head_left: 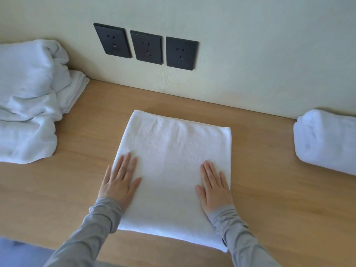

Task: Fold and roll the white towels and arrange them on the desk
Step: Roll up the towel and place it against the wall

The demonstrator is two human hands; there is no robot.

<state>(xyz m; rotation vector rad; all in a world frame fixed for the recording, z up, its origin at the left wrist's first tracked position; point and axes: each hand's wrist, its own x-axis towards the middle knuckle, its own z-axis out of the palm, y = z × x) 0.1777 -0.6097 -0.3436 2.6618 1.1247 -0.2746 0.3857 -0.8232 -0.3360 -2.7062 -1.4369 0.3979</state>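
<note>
Two hands lie flat on one folded towel (pixel 173 160). The left hand (pixel 120 182) presses near the towel's left edge with its fingers straight and slightly spread. The right hand (pixel 213 187) rests palm down near the right edge, its fingers straight and close together. Neither hand curls round anything. Both arms wear grey sleeves (pixel 237 234). The towel is a neat white rectangle in the middle of the wooden desk (pixel 279 199), its near edge close to the desk's front.

Well off to the right, by the wall (pixel 250 54), lies one rolled towel (pixel 327 141). At the far left is a crumpled heap (pixel 28 112) of white cloth; I cannot tell how many towels are in it. One flat folded towel (pixel 76 89) pokes out from beneath it. On the wall above, three black sockets (pixel 147 47) sit in a row.
</note>
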